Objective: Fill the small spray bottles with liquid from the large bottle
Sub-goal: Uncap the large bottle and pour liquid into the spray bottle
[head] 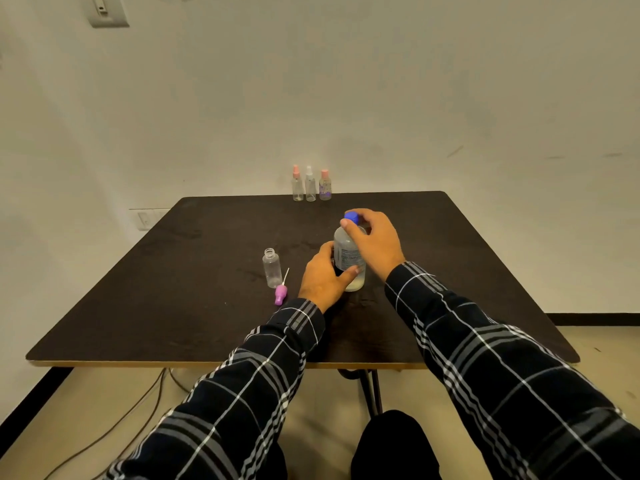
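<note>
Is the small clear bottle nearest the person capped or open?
Open. The small clear plastic bottle stands upright with a bare neck; a purple spray top lies on the dark table beside it.

Four small bottles (272, 268), one large bottle (348, 252), one sprayer (280, 294).

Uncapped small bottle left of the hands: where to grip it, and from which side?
Probably the straight body of the uncapped small bottle at mid-height, from its left: it stands upright, its mouth is open and should stay clear, and the purple spray head lies close on its right.
</note>
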`<action>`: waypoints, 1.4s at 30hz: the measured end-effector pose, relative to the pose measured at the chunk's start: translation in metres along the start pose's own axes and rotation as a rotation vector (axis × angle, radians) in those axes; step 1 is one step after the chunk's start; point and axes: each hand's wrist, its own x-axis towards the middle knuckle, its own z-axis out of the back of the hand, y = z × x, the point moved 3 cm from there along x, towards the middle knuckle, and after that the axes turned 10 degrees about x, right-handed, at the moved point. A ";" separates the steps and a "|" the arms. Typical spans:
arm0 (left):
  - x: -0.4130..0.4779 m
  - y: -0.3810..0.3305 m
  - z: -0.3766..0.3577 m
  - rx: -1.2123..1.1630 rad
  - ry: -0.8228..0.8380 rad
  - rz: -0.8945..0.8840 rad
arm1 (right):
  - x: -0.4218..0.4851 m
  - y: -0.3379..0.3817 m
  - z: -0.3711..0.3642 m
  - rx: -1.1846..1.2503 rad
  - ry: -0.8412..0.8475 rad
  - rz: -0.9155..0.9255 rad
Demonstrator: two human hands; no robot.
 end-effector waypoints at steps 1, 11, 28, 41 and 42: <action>0.000 0.000 0.000 -0.003 0.000 0.003 | 0.000 0.000 0.000 0.006 -0.022 0.005; 0.001 0.001 0.000 0.002 -0.027 -0.017 | -0.021 -0.022 0.017 0.008 -0.323 -0.101; 0.000 -0.002 -0.003 0.064 -0.054 -0.010 | -0.044 -0.046 0.013 -0.677 -0.041 -0.330; -0.018 0.037 0.061 0.183 -0.301 -0.142 | -0.049 -0.030 -0.029 -0.064 -0.075 -0.217; -0.024 0.042 0.068 0.185 -0.366 -0.159 | -0.048 -0.031 -0.031 -0.067 -0.101 -0.243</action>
